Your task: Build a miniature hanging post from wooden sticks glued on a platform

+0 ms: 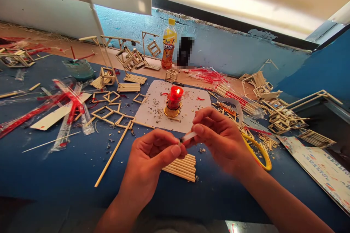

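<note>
My right hand point(221, 138) is closed in a pinch around a whitish translucent glue stick point(189, 136), which points left and has a blackened tip. My left hand point(153, 156) pinches a small pale piece at that tip; fingers cover most of it, and its kind is unclear. Just beyond both hands, a lit red candle point(175, 98) stands in a gold-coloured holder point(171, 112) on a sheet of white paper point(147, 116) strewn with dark crumbs. Below my fingers lies a flat panel of wooden sticks point(180, 167) set side by side.
Flat stick frames point(109, 116) and red-and-clear plastic wrappers point(73, 102) lie left. Stick structures point(128, 58) and a drink bottle point(168, 45) stand at the back. Right are yellow-handled scissors point(264, 156), more stick structures point(287, 116) and a printed cardboard sheet point(314, 164).
</note>
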Tool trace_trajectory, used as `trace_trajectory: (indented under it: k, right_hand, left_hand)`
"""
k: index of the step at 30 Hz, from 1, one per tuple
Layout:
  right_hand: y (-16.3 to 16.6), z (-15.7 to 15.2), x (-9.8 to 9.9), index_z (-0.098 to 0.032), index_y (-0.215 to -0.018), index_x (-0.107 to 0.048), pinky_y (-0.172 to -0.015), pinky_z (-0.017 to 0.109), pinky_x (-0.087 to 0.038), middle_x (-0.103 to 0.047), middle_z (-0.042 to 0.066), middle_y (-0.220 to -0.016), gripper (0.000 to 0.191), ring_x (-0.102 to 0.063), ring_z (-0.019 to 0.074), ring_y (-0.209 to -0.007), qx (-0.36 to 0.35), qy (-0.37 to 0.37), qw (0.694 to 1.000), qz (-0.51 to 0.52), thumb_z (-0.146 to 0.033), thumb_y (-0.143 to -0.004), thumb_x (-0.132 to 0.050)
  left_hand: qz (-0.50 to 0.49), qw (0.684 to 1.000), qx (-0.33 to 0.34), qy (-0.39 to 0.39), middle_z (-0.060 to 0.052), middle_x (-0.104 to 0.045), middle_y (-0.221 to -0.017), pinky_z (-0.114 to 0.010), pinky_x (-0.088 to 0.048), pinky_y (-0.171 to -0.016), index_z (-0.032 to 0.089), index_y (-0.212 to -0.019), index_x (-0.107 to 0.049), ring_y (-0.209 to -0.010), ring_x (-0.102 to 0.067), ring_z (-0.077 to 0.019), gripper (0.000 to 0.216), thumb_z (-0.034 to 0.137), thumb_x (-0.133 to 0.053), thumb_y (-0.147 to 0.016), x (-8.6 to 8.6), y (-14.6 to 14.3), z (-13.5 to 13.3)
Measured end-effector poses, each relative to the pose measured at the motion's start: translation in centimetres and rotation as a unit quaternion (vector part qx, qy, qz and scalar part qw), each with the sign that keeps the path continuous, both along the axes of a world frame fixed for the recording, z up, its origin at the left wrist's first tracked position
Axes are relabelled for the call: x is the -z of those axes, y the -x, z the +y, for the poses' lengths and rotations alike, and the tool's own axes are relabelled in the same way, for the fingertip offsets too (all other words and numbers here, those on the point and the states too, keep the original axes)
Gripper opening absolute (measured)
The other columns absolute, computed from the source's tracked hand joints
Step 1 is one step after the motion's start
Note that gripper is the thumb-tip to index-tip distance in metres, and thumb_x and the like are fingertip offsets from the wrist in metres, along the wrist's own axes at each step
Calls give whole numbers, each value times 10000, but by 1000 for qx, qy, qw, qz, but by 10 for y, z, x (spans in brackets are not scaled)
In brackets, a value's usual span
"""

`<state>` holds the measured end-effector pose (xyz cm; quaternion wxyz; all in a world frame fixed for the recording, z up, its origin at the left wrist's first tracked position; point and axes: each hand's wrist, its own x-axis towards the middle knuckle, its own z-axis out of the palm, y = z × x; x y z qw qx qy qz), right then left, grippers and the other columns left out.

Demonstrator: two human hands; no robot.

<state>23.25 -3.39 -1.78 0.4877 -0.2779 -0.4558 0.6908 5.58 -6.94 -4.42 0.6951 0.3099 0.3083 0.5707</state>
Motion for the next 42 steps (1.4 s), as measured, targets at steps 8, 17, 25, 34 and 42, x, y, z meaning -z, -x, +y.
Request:
trace_trajectory:
  k: [8,17,25,34,42]
  right_hand:
    - [0,-3,0,-249,-955,-695,-758,257,-712,-718,-80,-777,90,-830,135,-761,17,-29,999,-28,-188,-985,-754]
    - [-1,-3,-2,-264,-942,-722,-726,211,-694,-667,-74,-829,92,-816,124,-753,78,-79,989,-94,-220,-940,-803]
    - [-4,-7,-5,-285,-950,-724,-734,241,-671,-660,-54,-842,94,-797,144,-785,103,-141,972,-154,-217,-946,-789]
    - [-9,-12,-4,-300,-1030,-708,-834,236,-635,-698,-42,-934,110,-751,114,-856,140,-236,933,-235,-207,-987,-747]
    - [-9,-14,-4,-300,-1055,-694,-845,309,-642,-690,-32,-941,148,-772,167,-921,146,-253,925,-244,-172,-991,-728]
  left_hand:
    - [16,1000,-5,-2,7,-813,-704,-189,-596,-736,253,-773,-819,-697,-759,-126,100,246,-918,-785,1,0,1]
    - [24,999,-27,17,-2,-801,-699,-178,-585,-719,226,-740,-799,-684,-748,-129,118,231,-915,-756,-4,-1,-1]
    - [-7,1000,-1,12,5,-804,-703,-150,-576,-698,234,-782,-815,-683,-752,-116,93,235,-908,-787,-2,-2,1]
    - [4,1000,-12,15,3,-806,-677,-148,-582,-660,229,-754,-826,-632,-745,-112,98,212,-921,-769,2,-1,3]
    - [56,997,-37,28,0,-780,-638,-205,-601,-659,234,-715,-825,-628,-744,-152,138,270,-958,-714,-2,-2,3]
